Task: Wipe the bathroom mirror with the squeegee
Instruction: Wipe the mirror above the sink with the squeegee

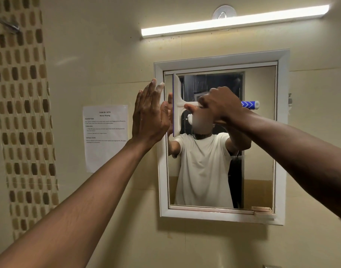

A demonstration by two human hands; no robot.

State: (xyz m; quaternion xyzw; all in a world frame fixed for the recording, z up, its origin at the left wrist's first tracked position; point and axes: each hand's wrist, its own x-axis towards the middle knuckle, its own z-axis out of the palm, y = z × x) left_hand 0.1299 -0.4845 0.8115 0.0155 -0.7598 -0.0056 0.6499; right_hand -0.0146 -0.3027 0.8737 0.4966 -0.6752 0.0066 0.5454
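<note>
Mirror (260, 132): wall-mounted, upright, set in a white frame (218, 63). The glass reflects a person in a white T-shirt with both arms raised.
Squeegee (176, 88): lies against the glass in the upper left part of the mirror. The white head stands vertical, with its blue blade edge just beside the left side of the frame. The handle runs level to the right.
Handle end (250, 104): blue with white chevrons and a white cap. It sticks out past the gripping hand.
Right hand (218, 104): fingers curled round the squeegee handle just behind the head. The arm reaches in from the lower right.
Left hand (150, 113): flat, fingers straight and pointing up, holding nothing. It stands in front of the left side of the frame, level with the squeegee head. Contact with the frame or glass cannot be told.
Hands, relation: apart, with the squeegee head between them.
Sheet (105, 136): printed paper fixed to the wall left of the mirror, headed "Mirror Wiping".
Light (233, 19): lit tube above the mirror.
Tiles (24, 113): vertical brown mosaic strip at far left.
</note>
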